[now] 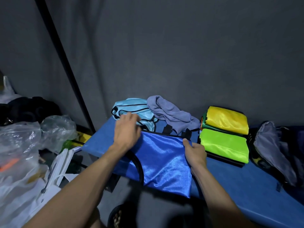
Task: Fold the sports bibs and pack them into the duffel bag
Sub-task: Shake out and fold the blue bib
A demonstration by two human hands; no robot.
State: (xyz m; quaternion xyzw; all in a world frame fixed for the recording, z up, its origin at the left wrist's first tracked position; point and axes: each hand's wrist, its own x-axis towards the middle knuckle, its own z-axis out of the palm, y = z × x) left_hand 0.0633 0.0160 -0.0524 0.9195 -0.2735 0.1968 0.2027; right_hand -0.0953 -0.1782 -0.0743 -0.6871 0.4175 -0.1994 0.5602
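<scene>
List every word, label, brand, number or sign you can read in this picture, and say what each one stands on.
None can be read.
The royal blue bib, light blue bib, yellow bib and green bib show plain fabric.
The white plastic bag has dark marks, too blurred to read.

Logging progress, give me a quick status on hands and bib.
Left hand flat on shiny royal-blue bib; right hand pinching its right edge. Bib half-folded on blue bench. Nothing blocking.

left hand (127,129) blurred, fingertips indistinct, right hand (195,151) fingers tucked under royal blue bib (164,160), green bibs mostly buried beneath yellow bib (227,119), plastic bags (18,145) cut off at left edge, contents unclear
</scene>
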